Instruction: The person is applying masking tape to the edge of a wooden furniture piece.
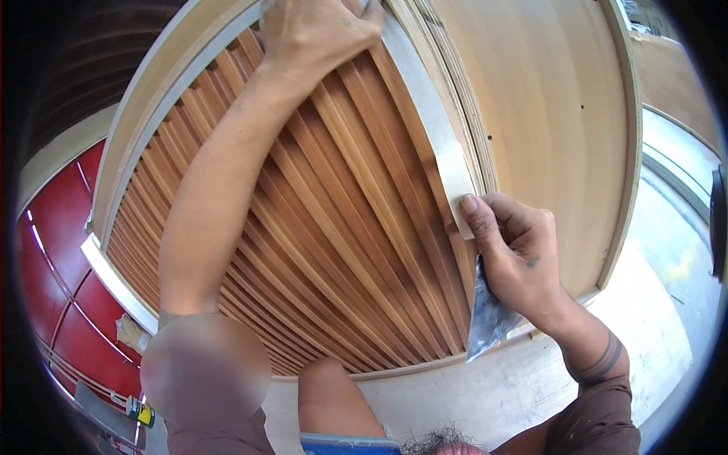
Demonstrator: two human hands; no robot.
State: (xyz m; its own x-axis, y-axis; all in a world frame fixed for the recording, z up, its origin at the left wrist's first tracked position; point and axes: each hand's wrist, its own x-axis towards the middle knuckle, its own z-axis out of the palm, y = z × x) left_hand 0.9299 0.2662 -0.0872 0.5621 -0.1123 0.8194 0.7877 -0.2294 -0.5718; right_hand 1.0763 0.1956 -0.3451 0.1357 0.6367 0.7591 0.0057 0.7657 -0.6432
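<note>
A wooden panel of reddish-brown slats [334,189] fills the middle, set in a pale frame. Along its right edge runs a flat whitish strip [432,125]. My right hand [523,254] pinches the lower end of this strip, thumb on top and fingers curled. Below that hand a shiny, greyish triangular piece [491,315] points downward; whether the hand also holds it, I cannot tell. My left arm reaches across the slats to the far end, where my left hand [318,34] is at the strip's upper part. Its fingertips are cut off by the picture's top edge.
A plain plywood panel [557,114] with small holes adjoins the slats on the right. Red panels [72,243] stand at the left. A yellow-green can [140,411] is at the lower left. My knee [334,387] is close to the frame's near edge.
</note>
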